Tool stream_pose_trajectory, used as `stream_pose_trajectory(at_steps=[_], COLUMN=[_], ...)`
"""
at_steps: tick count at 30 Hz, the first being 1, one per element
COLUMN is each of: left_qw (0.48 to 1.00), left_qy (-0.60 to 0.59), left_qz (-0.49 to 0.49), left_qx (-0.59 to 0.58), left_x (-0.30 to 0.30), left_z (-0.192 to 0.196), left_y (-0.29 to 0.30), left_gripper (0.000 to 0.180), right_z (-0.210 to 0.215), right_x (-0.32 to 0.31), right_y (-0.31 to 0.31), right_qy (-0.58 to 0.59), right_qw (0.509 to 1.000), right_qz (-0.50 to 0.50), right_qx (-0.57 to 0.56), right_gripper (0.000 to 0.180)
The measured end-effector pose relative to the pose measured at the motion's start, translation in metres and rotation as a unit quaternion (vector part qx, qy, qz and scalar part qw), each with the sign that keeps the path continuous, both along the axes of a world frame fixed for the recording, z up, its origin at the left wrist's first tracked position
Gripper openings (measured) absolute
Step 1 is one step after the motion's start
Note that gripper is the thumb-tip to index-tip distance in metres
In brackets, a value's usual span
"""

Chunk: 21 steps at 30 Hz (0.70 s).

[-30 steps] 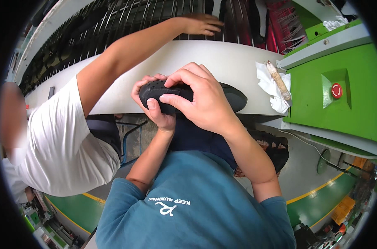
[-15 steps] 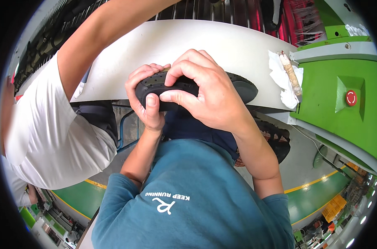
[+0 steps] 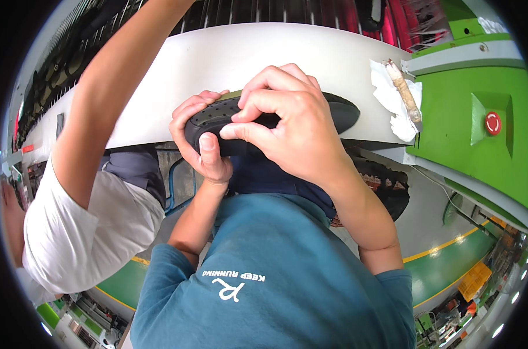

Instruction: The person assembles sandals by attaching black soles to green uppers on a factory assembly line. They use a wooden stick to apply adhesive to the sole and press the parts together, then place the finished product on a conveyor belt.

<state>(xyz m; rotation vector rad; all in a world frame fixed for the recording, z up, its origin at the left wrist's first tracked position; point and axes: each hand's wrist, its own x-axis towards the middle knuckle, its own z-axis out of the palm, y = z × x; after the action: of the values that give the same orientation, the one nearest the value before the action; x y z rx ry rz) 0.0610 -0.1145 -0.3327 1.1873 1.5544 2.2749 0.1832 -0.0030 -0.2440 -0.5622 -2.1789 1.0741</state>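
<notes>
- Left grip [image 3: 210, 160]: curled around the perforated end of a black shoe [image 3: 211, 121]; thumb pressed on the near side, other fingers laid over the far side.
- Right grip [image 3: 296, 119]: arched over the middle of the shoe; thumb and bent forefinger brought nearly together at its side. Whether anything is pinched between them cannot be told.
- Shoe: held between both grips; its rounded dark end is seen past the right grip, on the right. An olive strip is visible along the far edge, between the grips. Contact with the surface below cannot be determined.
- Teal shirt [image 3: 275, 256]: worn by the person, seen just on the near side of the grips.
- White surface [image 3: 310, 46]: extended beneath and beyond both grips.
- Wrapped stick [image 3: 404, 96]: laid on crumpled white paper [image 3: 382, 80], to the right of the right grip, apart from it.
- Co-worker's arm [image 3: 109, 87]: stretched forward, to the left of the left grip, not in contact with it.
- Metal rods [image 3: 246, 11]: lined up beyond the surface, on the far side of the grips.
- Green machine [image 3: 450, 104]: placed well to the right of the right grip; a round red button [image 3: 492, 123] is mounted on it.
- Yellow crate [image 3: 474, 281]: seen farthest off, on the right and nearer side.
</notes>
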Motion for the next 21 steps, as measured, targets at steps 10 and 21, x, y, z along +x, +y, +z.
stream_pose_trajectory(at_steps=[10, 21], left_qw=[0.993, 0.989], left_qy=[0.093, 0.059], left_qz=[-0.035, -0.038], left_qx=[-0.056, -0.130], left_x=[-0.026, -0.014], left_z=[-0.002, 0.021], left_y=[-0.012, -0.030], left_gripper=[0.068, 0.015], right_z=[-0.020, -0.016], right_x=[0.050, 0.054], right_y=[0.038, 0.030], right_qy=[-0.008, -0.071], right_qw=[0.999, 0.995], right_qz=[-0.011, 0.012], right_qx=[0.042, 0.063], right_gripper=[0.029, 0.021])
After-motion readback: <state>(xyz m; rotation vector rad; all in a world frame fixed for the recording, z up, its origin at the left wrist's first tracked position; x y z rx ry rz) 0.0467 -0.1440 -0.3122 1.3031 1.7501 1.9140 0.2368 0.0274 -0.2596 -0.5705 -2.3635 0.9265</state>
